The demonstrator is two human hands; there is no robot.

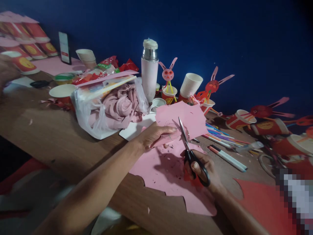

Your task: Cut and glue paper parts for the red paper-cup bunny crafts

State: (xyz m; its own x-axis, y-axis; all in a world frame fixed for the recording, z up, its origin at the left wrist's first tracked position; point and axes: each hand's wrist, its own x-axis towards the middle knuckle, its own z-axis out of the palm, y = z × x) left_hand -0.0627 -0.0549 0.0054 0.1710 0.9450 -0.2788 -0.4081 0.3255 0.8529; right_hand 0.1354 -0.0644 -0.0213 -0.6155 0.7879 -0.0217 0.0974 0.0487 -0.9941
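Note:
My left hand [156, 134] is closed on a pink sheet of paper [188, 117] with jagged cut edges, thumb on top. Faint drawn lines show on the paper near the thumb. My right hand [204, 166] has its fingers in the black handles of a pair of scissors [185, 137]. The blades point up and stand at the edge of the held paper; whether they bite into it I cannot tell. Under both hands lies a larger pink sheet [168, 176] with cut edges and small scraps on it.
Behind stand a white thermos [150, 71], stacked paper cups [190, 86] and rabbit-faced cup figures [168, 75]. A plastic bag with pink cloth [119, 104] sits left. Markers [228, 158], coloured pipe cleaners [220, 135] and red paper [264, 202] lie right. Another person's hand [8, 70] is far left.

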